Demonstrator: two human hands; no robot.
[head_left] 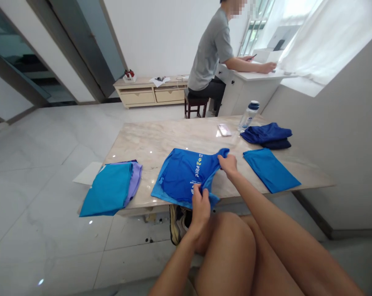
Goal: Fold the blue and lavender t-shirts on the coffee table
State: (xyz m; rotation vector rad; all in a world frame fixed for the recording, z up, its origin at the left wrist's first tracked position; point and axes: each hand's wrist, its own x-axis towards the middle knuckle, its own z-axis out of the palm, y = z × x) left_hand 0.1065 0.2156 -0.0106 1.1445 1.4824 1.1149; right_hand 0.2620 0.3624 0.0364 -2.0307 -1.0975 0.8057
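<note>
A blue shirt with yellow and white print (pixel 181 172) lies half folded on the marble table (pixel 161 139) in front of me. My left hand (pixel 200 203) is closed on the shirt's near edge, which hangs over the table's front. My right hand (pixel 228 163) pinches the shirt's far right corner, lifted slightly off the surface. My bare knees fill the bottom of the view.
Folded light-blue and purple shirts (pixel 110 189) lie stacked at the table's left end. A folded blue shirt (pixel 270 169) and a dark blue heap (pixel 267 135) lie to the right, near a water bottle (pixel 249 115) and a phone (pixel 224 129). Another person (pixel 212 53) sits at a white desk behind. Shoes (pixel 177 222) lie under the table.
</note>
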